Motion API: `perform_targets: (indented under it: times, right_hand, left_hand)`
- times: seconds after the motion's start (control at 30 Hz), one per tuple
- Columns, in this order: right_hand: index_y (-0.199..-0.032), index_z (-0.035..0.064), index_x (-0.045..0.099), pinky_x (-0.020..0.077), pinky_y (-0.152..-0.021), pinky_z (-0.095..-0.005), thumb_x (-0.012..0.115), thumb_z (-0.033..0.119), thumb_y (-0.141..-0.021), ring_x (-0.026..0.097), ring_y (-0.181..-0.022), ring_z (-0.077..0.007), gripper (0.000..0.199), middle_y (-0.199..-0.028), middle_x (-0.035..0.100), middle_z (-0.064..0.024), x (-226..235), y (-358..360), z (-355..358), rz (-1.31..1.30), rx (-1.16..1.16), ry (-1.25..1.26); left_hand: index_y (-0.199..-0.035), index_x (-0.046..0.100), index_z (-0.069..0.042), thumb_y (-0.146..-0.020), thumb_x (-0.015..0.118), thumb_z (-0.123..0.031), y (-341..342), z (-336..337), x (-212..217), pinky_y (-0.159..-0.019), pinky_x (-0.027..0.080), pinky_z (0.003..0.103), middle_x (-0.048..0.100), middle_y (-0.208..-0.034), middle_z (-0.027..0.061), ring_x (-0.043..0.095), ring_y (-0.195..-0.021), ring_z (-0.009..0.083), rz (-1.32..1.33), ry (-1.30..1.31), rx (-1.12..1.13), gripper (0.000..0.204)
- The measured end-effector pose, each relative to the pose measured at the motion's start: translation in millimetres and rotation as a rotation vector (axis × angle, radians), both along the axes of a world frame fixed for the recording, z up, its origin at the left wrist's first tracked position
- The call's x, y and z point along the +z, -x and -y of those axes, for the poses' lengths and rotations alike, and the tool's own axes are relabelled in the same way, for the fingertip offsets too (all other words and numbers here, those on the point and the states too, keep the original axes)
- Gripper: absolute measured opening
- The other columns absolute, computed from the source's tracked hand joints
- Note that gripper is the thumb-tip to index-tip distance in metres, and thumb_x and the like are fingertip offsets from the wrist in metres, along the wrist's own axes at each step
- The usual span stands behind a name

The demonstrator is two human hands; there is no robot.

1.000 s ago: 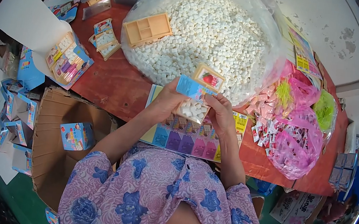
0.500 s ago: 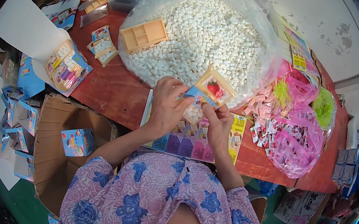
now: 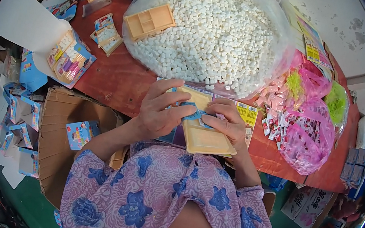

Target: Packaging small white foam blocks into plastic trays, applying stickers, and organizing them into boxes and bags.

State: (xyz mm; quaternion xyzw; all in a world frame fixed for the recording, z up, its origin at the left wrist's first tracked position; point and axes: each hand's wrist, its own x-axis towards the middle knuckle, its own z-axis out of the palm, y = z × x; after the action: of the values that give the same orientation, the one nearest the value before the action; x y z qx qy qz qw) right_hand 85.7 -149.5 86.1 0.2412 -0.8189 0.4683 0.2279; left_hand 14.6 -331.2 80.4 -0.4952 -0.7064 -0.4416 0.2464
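Both hands hold a cream plastic compartment tray (image 3: 209, 140) with its underside facing up, just above the near table edge. Around its middle runs a blue printed paper band (image 3: 193, 112). My left hand (image 3: 159, 113) grips the tray's left side, its fingers and thumb on the band. From the right side, my right hand (image 3: 231, 125) presses its thumb and fingers against the band. Whatever lies on the tray's other face is hidden. Partly covered by my hands, colourful printed card sheets (image 3: 246, 112) lie beneath.
Beyond my hands sits a large clear bag of small white pieces (image 3: 220, 36), with an open compartment tray (image 3: 161, 15) on it. Left are filled banded trays (image 3: 106, 35), a display box (image 3: 76, 65) and a carton (image 3: 56, 143). Right are pink bags of sachets (image 3: 310, 140).
The tray has been turned over, so its underside shows instead of the strawberry picture and white pieces. It has come nearer to my body, and both hands have shifted along the band.
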Motion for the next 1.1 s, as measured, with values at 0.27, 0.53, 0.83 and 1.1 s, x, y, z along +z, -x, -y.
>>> perform_targets:
  times: [0.27, 0.53, 0.83, 1.1]
  right_hand:
    - [-0.09, 0.0081, 0.061, 0.041, -0.073, -0.034, 0.063, 0.013, -0.058, 0.049, -0.088, -0.0249, 0.033, -0.093, 0.053, -0.0075, 2.4, -3.5, 1.4, -0.021, 0.013, -0.003]
    - [-0.089, 0.0019, 0.057, 0.0424, -0.077, -0.0338, 0.064, 0.01, -0.061, 0.052, -0.089, -0.0268, 0.031, -0.094, 0.053, -0.011, 13.7, -7.6, 3.1, 0.161, 0.133, -0.018]
    - [-0.088, -0.0017, 0.057, 0.0452, -0.071, -0.0314, 0.066, 0.015, -0.065, 0.056, -0.081, -0.0241, 0.03, -0.084, 0.057, -0.0113, 0.8, 1.2, 14.9, 0.244, 0.073, 0.206]
    - [-0.103, -0.0028, 0.049, 0.0452, -0.072, -0.0254, 0.064, 0.005, -0.068, 0.054, -0.085, -0.0135, 0.039, -0.095, 0.055, -0.0078, -24.8, 37.4, 18.7, 0.784, -0.009, 0.478]
  left_hand:
    - [-0.076, 0.058, -0.008, -0.056, 0.059, -0.001, -1.3, 1.8, 5.5, -0.07, 0.044, 0.036, 0.056, -0.086, 0.0068, 0.051, -0.087, 0.0309, 0.013, 0.064, -0.077, 0.022]
    - [-0.08, 0.054, -0.007, -0.055, 0.062, -0.005, -0.7, 1.7, 8.9, -0.073, 0.041, 0.035, 0.052, -0.084, 0.006, 0.049, -0.09, 0.0272, 0.056, 0.147, -0.145, 0.026]
    - [-0.082, 0.051, -0.004, -0.059, 0.064, -0.011, 0.2, 2.2, -3.7, -0.072, 0.04, 0.036, 0.05, -0.08, 0.0096, 0.049, -0.084, 0.0285, 0.257, 0.151, -0.13, 0.026]
    - [-0.089, 0.052, 0.001, -0.075, 0.055, -0.01, 4.6, 14.0, -24.3, -0.062, 0.043, 0.027, 0.056, -0.082, 0.008, 0.055, -0.072, 0.0151, 1.115, 0.189, -0.074, 0.018]
